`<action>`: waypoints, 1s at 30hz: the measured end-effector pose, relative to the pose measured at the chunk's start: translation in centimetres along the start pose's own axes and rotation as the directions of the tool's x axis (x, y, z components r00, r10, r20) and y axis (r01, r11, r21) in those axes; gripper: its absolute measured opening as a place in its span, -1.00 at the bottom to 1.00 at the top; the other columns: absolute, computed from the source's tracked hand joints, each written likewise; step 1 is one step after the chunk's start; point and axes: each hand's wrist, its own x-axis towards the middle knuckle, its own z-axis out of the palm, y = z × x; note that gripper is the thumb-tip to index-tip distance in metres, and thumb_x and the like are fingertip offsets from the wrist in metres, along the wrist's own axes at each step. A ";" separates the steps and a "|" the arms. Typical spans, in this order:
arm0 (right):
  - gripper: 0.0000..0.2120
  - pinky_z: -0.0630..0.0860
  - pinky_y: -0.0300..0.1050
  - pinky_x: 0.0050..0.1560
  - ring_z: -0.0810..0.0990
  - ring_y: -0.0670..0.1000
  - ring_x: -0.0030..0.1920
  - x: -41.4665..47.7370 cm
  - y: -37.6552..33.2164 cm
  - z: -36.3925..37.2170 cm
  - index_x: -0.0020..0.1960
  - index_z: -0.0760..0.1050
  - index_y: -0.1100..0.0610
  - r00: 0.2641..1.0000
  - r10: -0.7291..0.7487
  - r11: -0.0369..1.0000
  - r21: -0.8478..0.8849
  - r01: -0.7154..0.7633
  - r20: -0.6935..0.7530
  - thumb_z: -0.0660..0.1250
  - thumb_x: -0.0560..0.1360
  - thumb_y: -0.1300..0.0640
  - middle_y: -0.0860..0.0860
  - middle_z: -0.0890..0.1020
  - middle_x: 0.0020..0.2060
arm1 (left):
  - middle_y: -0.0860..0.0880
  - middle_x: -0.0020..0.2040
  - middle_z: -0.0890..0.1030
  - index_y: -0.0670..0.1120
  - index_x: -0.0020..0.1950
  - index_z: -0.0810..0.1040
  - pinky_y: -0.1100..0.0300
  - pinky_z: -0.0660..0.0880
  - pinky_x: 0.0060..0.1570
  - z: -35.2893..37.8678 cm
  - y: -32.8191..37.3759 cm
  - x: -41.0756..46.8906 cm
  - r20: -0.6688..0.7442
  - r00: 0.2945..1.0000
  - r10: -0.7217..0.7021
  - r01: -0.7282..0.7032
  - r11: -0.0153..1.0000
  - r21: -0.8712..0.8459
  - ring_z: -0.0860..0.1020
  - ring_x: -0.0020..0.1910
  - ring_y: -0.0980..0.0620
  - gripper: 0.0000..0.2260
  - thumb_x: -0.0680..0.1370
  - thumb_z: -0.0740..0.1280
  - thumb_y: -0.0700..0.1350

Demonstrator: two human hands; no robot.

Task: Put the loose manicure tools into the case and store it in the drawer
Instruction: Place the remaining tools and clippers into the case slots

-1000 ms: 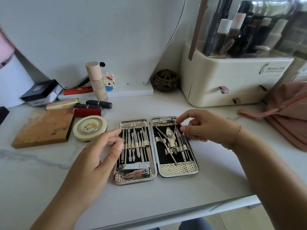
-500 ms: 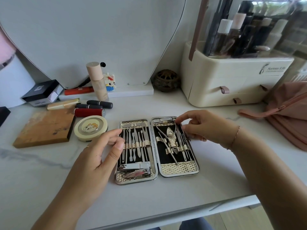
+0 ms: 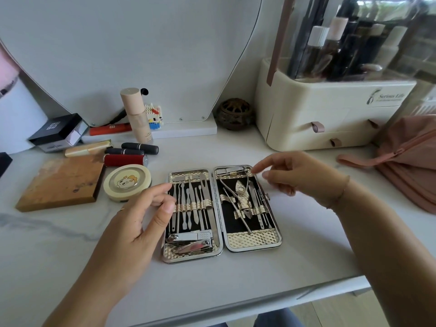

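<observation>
A gold-trimmed manicure case (image 3: 253, 241) lies open flat on the white marble-look table (image 3: 236, 279). Several steel tools sit under its gold straps: thin files and pushers in the left half (image 3: 192, 204), nippers and scissors in the right half (image 3: 244, 199), nail clippers (image 3: 191, 240) at the left half's near end. My left hand (image 3: 141, 218) hovers at the case's left edge, fingers apart, empty. Just off the case's upper right corner, my right hand (image 3: 297, 173) is lifted, fingers spread, holding nothing. The cream organizer's drawers (image 3: 316, 135) stand shut at the back right.
Lipsticks (image 3: 132, 153), a round compact (image 3: 127, 181), a wooden block (image 3: 61, 182), a black box (image 3: 56, 132) and a foundation bottle (image 3: 136, 114) crowd the left. A brown incense pot (image 3: 234, 113) sits by the mirror base. A pink pouch (image 3: 410, 161) lies right.
My right hand has let go of the tools in the right half, lifted and moved right with fingers spreading. My left hand stays by the case's left edge.
</observation>
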 end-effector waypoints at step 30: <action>-0.90 0.41 -0.37 -0.39 0.58 -0.13 -0.41 -2.1 1.2 -2.4 -0.24 0.54 0.12 0.904 -0.086 0.978 -0.210 -0.004 -0.419 0.40 0.43 0.23 -0.01 0.65 -0.39 | 0.29 0.04 0.56 0.11 0.24 0.46 0.54 0.31 0.01 0.1 0.1 0.1 0.002 0.999 0.041 -0.041 0.999 -0.005 0.48 0.11 0.32 -0.67 0.53 0.20 0.20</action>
